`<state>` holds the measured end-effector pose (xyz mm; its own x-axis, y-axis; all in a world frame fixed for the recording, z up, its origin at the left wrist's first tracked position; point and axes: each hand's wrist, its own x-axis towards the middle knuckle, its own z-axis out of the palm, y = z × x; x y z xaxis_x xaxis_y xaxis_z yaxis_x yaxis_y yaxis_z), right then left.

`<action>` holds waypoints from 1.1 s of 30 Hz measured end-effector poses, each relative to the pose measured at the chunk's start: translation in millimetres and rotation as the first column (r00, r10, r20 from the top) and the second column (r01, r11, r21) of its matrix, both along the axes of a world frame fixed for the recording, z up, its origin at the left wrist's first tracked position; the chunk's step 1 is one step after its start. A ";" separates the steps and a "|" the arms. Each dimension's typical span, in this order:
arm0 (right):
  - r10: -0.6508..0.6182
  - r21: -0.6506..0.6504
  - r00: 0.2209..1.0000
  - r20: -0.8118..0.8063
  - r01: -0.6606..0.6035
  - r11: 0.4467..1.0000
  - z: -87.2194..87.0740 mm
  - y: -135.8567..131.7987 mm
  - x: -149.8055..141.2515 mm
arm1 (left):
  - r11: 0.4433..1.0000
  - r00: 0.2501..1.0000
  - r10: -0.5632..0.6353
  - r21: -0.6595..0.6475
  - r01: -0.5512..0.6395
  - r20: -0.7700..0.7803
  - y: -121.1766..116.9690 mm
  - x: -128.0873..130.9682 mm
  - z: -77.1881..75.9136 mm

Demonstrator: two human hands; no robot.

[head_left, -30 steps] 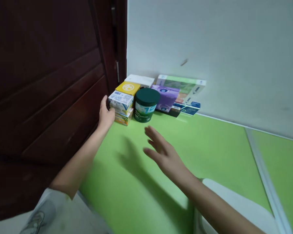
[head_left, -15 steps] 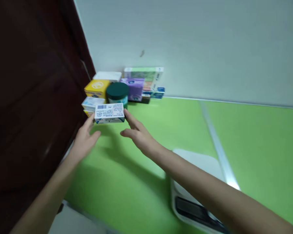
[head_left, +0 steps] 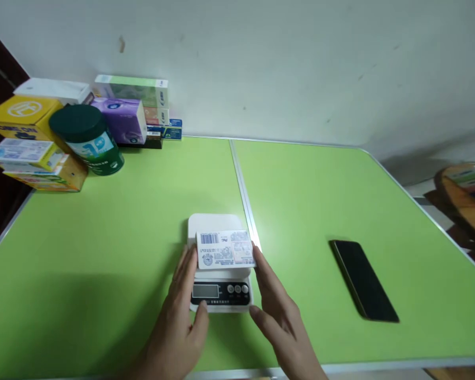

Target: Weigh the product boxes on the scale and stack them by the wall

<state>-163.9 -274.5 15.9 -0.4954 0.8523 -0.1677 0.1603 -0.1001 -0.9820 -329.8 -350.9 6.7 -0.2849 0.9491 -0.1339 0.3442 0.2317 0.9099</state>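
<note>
A small white box with a barcode and fine print is held between my two hands, over the plate of a white kitchen scale. My left hand presses its fingers to the box's left end. At the right end, the fingers of my right hand touch the box. Both thumbs stand apart, near the front of the scale. The scale's display and round buttons show between my hands; no digits can be made out. Whether the box rests on the plate or hangs just above it, I cannot tell.
At the back left stand a dark green tub, a purple pack, a yellow box and several other boxes. A black phone lies on the green table at right. A round wooden stool stands beyond the right edge.
My hands have carried the white box from beside the stacked goods at the left to above the scale. The view has turned right, and the phone has come into sight.
</note>
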 end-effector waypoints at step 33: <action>0.246 0.414 0.938 0.244 -0.330 0.848 28.9 128.5 104.7 | 0.894 0.725 -0.402 -0.071 0.441 -0.559 131.0 13.0 42.6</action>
<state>-59.1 -145.9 44.8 -0.7284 0.6799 0.0845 0.2871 0.4149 -0.8634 -316.8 -219.9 49.2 0.1416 0.9897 -0.0190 0.8327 -0.1087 0.5430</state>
